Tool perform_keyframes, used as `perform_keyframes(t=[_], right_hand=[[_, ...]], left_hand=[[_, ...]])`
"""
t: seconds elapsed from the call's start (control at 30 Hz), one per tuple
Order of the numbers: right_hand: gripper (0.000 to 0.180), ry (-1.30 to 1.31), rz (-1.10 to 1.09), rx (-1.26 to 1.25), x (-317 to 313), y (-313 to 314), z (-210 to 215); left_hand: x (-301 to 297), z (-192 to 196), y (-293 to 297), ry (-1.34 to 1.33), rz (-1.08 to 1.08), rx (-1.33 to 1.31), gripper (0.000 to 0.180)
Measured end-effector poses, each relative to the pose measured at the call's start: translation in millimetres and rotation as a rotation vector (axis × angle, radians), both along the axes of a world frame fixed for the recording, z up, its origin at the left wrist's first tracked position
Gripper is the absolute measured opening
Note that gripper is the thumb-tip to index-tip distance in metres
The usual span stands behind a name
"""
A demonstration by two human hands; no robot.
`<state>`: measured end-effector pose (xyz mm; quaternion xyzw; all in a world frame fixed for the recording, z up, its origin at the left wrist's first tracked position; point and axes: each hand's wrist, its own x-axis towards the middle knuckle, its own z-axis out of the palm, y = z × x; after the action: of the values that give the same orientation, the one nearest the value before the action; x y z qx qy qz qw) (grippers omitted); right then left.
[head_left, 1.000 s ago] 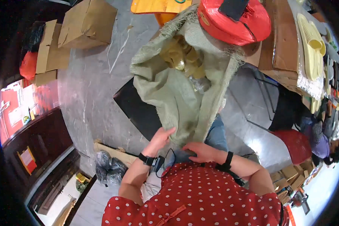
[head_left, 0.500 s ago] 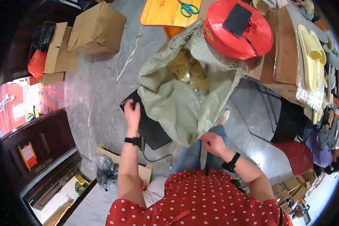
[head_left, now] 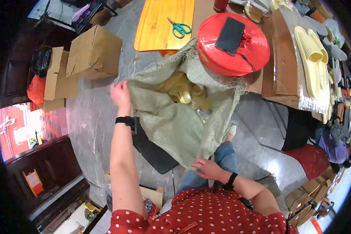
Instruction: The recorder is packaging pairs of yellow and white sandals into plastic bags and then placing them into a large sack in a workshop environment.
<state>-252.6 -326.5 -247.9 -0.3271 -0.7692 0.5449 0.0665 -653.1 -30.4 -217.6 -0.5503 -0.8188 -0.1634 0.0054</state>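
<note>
Sack-opening step: left hand (head_left: pixel 120 94) grips the sack (head_left: pixel 171 121) rim; right hand (head_left: pixel 207 168) pinches its lower edge. Next move likely calls for spreading the mouth wider.

The sack (head_left: pixel 175 121) lay before the spool (head_left: pixel 233 43) (a phone (head_left: pixel 230 35) on it); scissors (head_left: pixel 180 28) left of the spool, boxes (head_left: pixel 93 52) farther left.

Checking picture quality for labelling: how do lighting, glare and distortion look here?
Head view: even indoor light; glare patches on the glossy grey floor; fisheye bends the wooden board and box edges; dark vignette rings the rim; left hand and sack reasonably sharp.
</note>
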Motion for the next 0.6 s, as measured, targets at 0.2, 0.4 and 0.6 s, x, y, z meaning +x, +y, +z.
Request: perform_keyframes(t=[0.2, 0.4, 0.6], right_hand=[[0.052, 0.016, -0.069, 0.03, 1.9, -0.4, 1.9], [0.053, -0.016, -0.008, -0.117, 11.3, 10.3, 17.1], [0.045, -0.107, -0.231, 0.095, 63.1, 28.4, 50.5]], left_hand=[[19.0, -31.9, -24.3, -0.123, -0.287, 0.055, 0.049], [34.1, -39.1, -56.9, -0.441, -0.097, -0.353, 0.057], [72.3, 4.4, -87.1, -0.184, -0.119, -0.067, 0.065]])
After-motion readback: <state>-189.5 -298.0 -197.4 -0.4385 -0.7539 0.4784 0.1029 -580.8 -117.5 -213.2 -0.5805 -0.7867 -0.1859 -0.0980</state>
